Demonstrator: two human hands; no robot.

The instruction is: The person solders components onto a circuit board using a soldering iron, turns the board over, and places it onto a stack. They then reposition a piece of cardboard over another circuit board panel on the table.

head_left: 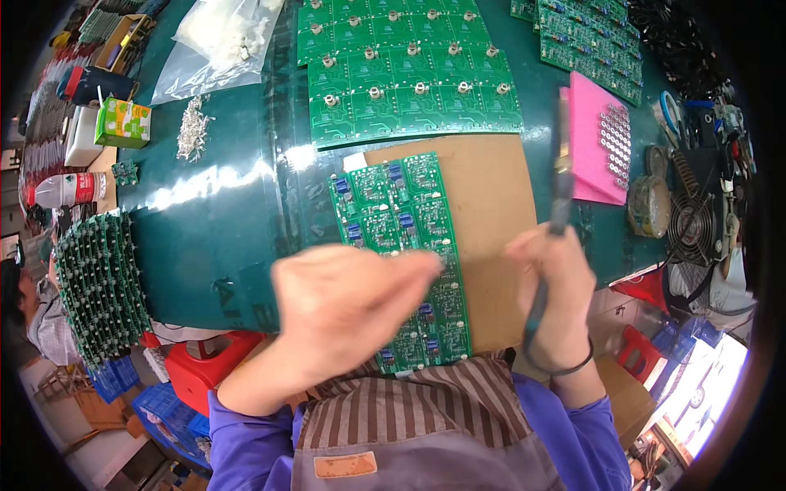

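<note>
A green circuit board panel with blue parts lies on a brown cardboard sheet in front of me. My left hand is over its left and middle part, fingers pinched together and smeared by motion. Whatever the fingertips hold, if anything, cannot be made out. To the right of the panel, my right hand is closed around a soldering iron, which points away from me. The iron is blurred, with a dark handle and a brassy collar. A dark cord or band circles my right wrist.
Green boards with round metal parts lie beyond the cardboard. A pink foam block with rows of small metal rings stands right, near a tape roll and fan. Left are loose small parts, a bottle and stacked boards.
</note>
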